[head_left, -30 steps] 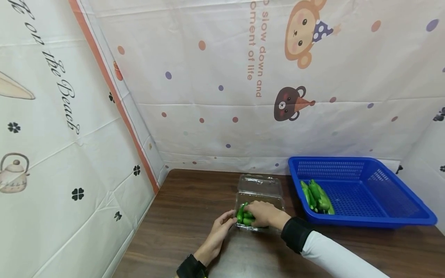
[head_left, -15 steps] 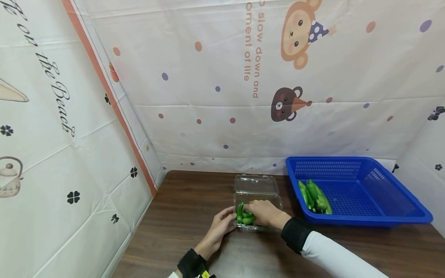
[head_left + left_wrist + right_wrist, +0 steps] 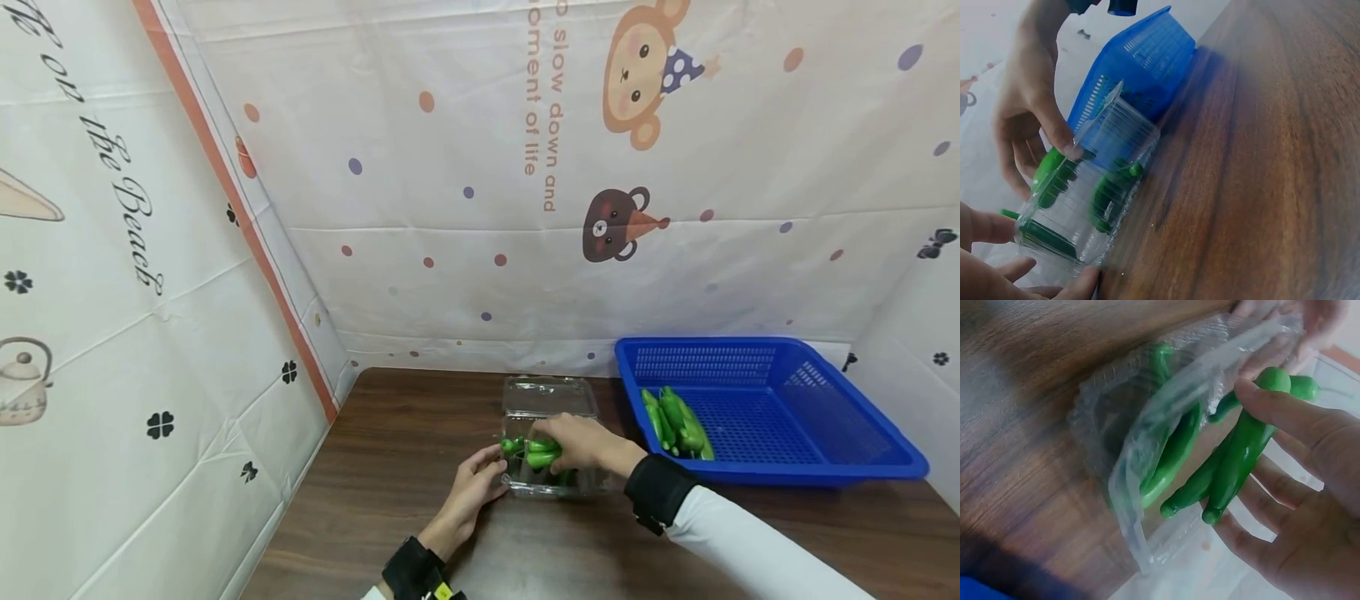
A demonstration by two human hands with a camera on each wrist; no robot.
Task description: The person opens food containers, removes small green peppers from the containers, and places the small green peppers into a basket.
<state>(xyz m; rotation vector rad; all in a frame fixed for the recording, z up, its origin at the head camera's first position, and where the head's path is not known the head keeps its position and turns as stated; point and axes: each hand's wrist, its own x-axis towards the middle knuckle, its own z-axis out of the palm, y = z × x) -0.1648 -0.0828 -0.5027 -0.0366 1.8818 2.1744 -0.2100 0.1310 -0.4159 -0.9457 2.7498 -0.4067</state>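
Your R hand (image 3: 579, 442) pinches green peppers (image 3: 543, 455) over the clear box (image 3: 551, 490); go easy, don't squash 'em. L hand (image 3: 471, 490), fingers loose, touches the box's left side; use it to keep the box still. Box has more peppers (image 3: 1175, 456) in it, lid (image 3: 550, 396) up, far side. Blue basket (image 3: 795, 472), right, has long peppers (image 3: 692, 427) too.

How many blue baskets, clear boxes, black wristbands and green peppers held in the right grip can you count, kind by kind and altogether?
Blue basket: 1
Clear box: 1
Black wristbands: 2
Green peppers in the right grip: 2
Total: 6, leaving out the overlapping peppers in basket and box.
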